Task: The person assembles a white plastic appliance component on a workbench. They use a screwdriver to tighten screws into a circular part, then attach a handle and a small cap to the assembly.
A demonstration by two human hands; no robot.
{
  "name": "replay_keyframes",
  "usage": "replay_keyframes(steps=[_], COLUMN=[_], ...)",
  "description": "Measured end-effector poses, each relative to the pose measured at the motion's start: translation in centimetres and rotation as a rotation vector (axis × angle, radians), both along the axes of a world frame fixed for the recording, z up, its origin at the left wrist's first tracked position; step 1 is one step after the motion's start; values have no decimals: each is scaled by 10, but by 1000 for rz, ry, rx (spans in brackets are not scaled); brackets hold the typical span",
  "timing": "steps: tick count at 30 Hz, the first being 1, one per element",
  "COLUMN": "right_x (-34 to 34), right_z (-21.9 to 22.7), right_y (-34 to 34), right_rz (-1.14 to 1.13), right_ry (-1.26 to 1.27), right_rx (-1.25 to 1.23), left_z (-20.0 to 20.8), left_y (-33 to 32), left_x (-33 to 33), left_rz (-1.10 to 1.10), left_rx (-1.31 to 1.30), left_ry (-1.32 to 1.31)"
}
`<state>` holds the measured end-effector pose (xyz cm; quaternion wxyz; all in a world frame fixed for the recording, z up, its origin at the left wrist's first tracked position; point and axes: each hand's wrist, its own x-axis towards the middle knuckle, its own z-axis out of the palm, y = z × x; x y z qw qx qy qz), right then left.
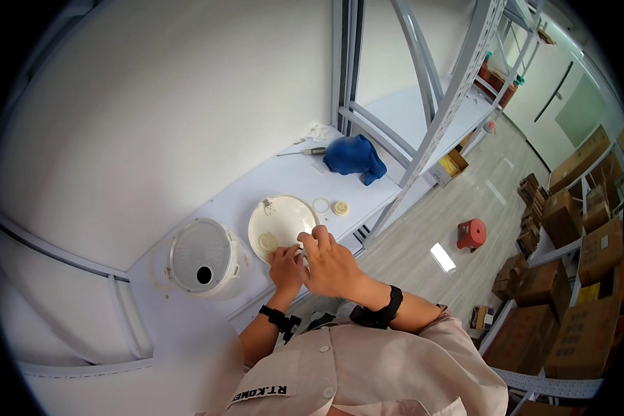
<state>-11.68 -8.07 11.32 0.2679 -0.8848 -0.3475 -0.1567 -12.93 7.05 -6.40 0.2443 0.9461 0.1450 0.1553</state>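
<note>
White disc (286,216) just beyond left hand (286,269) and right hand (331,267), near its rim; either grip's closure: cannot tell.

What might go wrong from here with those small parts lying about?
The small yellowish cap lies near the edge of the bench; the right hand might knock it off. The thin ring, between it and the round white lid, might get swept along. The left hand might bump the white bucket beside it.
</note>
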Motion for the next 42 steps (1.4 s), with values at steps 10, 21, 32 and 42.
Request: replay_keyframes(steps=[10,21,32,42], right_x=[8,18,15,19], right_z=[0,-8,-3,20], right_y=[6,3,3,7], right_rz=[-127,14,3,-138], right_ry=[212,62,-157,114], right_rx=[-346,-157,-106,-369], left_z=[-1,-4,4,-2], left_y=[3,3,5,6], left_x=[-1,2,1,0], left_rz=[-21,-13,-20,-15], left_rx=[-30,24,-4,17], left_ry=[0,-3,8,-9])
